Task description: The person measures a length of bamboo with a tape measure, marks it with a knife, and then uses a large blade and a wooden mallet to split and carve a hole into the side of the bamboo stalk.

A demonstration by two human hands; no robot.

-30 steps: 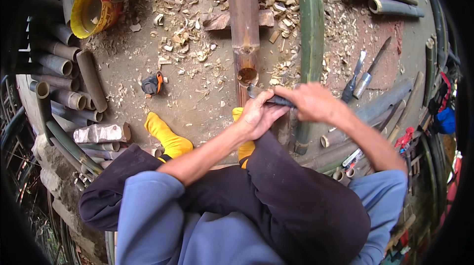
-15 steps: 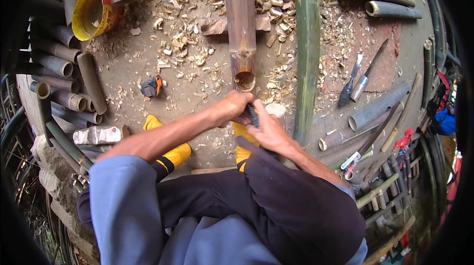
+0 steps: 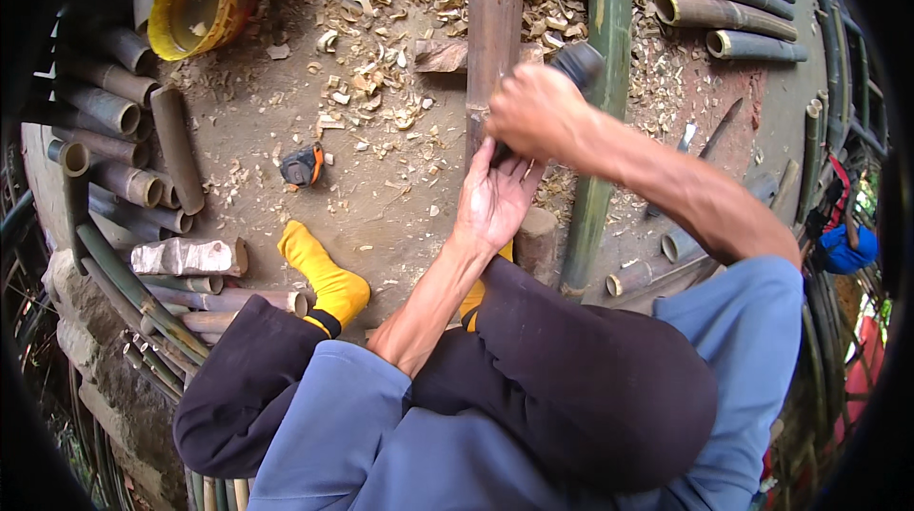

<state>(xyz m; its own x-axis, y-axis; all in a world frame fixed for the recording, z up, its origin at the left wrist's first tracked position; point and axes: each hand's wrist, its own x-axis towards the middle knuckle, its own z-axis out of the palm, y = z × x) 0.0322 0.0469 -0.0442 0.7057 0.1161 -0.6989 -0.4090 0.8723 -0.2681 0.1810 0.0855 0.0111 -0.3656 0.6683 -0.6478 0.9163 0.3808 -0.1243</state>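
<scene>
My right hand (image 3: 543, 116) is closed in a fist around a dark-handled tool (image 3: 578, 63), whose rounded dark end sticks out above the fist. The tool's working end is hidden, so its kind is unclear. This fist is over the near end of a brown bamboo pole (image 3: 495, 16) that runs away from me. Just below, my left hand (image 3: 495, 201) lies palm up with its fingers stretched out, close under the right fist and by the pole's end. Whether it touches the pole cannot be made out. A green bamboo pole (image 3: 600, 111) lies to the right.
Curled shavings (image 3: 376, 78) litter the ground. An orange-and-black tape measure (image 3: 302, 165) is left of centre, and a yellow bucket (image 3: 164, 16) stands far left. Cut bamboo tubes (image 3: 119, 109) are stacked on both sides. A long blade (image 3: 721, 128) lies at right. My yellow-clad foot (image 3: 324, 278) is below.
My hands have come apart from their joined grip near the pole's end. The right one rose forward with the tool; the left turned palm up and opened. My view shifted slightly.
</scene>
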